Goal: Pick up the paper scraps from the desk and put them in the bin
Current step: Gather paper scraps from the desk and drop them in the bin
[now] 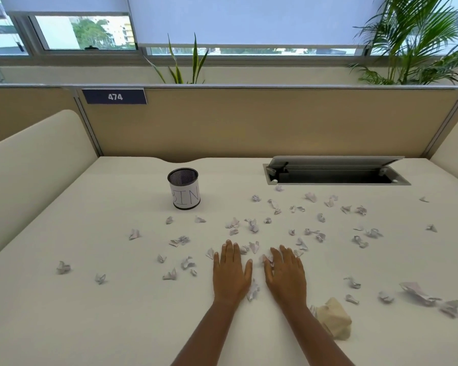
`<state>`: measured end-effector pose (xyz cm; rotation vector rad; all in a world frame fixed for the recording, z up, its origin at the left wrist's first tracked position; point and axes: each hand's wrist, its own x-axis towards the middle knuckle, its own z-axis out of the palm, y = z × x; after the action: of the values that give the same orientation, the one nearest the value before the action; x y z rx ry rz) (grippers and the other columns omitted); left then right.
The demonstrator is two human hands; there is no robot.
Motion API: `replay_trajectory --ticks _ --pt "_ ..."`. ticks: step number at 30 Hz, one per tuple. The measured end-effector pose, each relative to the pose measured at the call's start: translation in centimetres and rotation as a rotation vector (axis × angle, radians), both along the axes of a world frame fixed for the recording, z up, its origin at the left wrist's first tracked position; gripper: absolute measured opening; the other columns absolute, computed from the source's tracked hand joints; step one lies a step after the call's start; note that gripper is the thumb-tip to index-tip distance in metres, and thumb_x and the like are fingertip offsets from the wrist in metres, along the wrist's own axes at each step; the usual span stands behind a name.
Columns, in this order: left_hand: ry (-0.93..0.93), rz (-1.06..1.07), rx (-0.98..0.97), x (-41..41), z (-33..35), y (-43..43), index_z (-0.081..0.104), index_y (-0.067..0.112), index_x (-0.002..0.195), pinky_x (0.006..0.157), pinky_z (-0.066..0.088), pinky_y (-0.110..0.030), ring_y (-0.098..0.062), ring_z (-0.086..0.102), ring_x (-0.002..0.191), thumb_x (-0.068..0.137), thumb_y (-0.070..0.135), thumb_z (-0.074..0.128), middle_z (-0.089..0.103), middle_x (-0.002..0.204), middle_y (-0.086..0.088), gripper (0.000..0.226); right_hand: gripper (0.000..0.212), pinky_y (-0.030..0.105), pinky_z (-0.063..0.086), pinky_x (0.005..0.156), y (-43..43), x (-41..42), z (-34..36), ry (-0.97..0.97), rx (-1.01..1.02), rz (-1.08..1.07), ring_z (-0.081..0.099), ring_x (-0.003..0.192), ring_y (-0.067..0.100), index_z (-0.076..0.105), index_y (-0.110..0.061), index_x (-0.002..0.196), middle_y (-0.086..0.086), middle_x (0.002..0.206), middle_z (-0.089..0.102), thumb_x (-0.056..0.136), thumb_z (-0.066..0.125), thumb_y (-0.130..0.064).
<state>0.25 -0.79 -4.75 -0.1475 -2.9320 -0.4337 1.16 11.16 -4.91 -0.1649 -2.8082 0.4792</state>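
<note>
Left hand (pixel 232 273) and right hand (pixel 284 276) are resting flat on the cream tabletop (pixel 90 313), fingers straight, grasping nothing. Ahead and to the left, the black mesh cylinder bin (pixel 184 190) with a white BIN label is standing, nearer the left hand. Crumpled white paper scraps (pixel 253 225) are lying scattered all around, thickest rightward, one between the wrists.

A tan partition (pixel 249 122) with a number plate (pixel 114 96) at eleven o'clock stands below daylit windows (pixel 85 33) with part-lowered blinds (pixel 249 19), a spiky plant (pixel 179 71) at twelve o'clock and a palm (pixel 418 40) at one o'clock.
</note>
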Motion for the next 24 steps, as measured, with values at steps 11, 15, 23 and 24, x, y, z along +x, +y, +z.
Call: replay_trajectory --ticks 11,15,23,24 --pt "0.159 -0.045 -0.034 -0.6 2.3 -3.0 0.076 0.009 0.078 0.064 0.061 -0.029 -0.024 0.074 0.084 0.052 0.017 0.089 0.077 0.09 -0.012 0.03 0.033 0.039 0.049 0.089 -0.1 -1.3 1.1 -0.061 -0.097 -0.009 0.058 0.107 0.031 0.058 -0.01 0.115 0.013 0.116 0.062 0.089 0.054 -0.03" --pt "0.197 0.052 -0.056 -0.7 3.2 -5.9 0.075 0.005 0.089 0.074 0.059 -0.044 -0.036 0.069 0.099 0.062 0.009 0.083 0.073 0.102 -0.019 0.029 0.033 0.034 0.048 0.085 0.0 -2.3 1.6 -0.072 -0.099 0.048 0.055 0.11 0.026 0.051 -0.016 0.123 0.007 0.124 0.056 0.093 0.046 -0.029" --pt "0.067 0.191 -0.123 0.5 1.9 -13.7 0.074 0.002 0.097 0.073 0.058 -0.045 -0.035 0.071 0.094 0.098 0.029 0.009 0.073 0.102 -0.022 0.071 0.027 0.029 0.048 0.081 -3.8 -3.9 2.8 -0.004 -0.181 0.291 0.055 0.109 0.019 0.063 -0.011 0.105 0.003 0.114 0.062 0.089 0.042 -0.003" --pt "0.068 0.209 -0.117 0.5 1.8 -14.4 0.073 0.001 0.098 0.072 0.058 -0.046 -0.035 0.071 0.093 0.099 0.031 0.002 0.073 0.101 -0.022 0.078 0.028 0.03 0.05 0.081 -4.6 -4.2 2.9 -0.012 -0.199 0.318 0.055 0.109 0.02 0.063 -0.009 0.104 0.003 0.114 0.062 0.089 0.041 -0.001"
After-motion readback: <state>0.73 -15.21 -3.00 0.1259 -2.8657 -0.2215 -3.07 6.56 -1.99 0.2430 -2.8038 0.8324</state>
